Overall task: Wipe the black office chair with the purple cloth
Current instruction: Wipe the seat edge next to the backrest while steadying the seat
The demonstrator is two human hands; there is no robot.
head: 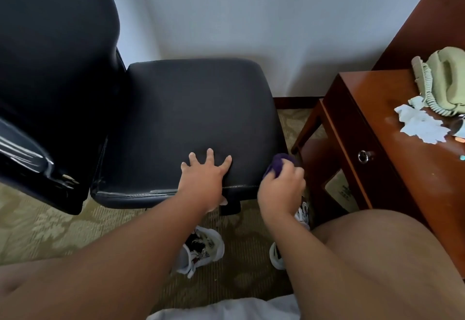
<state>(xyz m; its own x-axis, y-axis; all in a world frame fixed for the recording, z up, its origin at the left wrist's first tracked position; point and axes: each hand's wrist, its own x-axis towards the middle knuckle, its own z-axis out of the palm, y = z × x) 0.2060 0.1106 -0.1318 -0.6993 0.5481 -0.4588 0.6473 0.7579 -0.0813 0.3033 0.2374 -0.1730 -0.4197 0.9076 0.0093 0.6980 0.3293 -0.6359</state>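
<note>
The left hand lay flat, fingers spread, on the near edge of the black office chair seat. The right hand was curled around the bunched purple cloth, holding it against the seat corner nearest the desk (the two hands were near each other but apart). The desk carried a pale green telephone and torn white paper.
</note>
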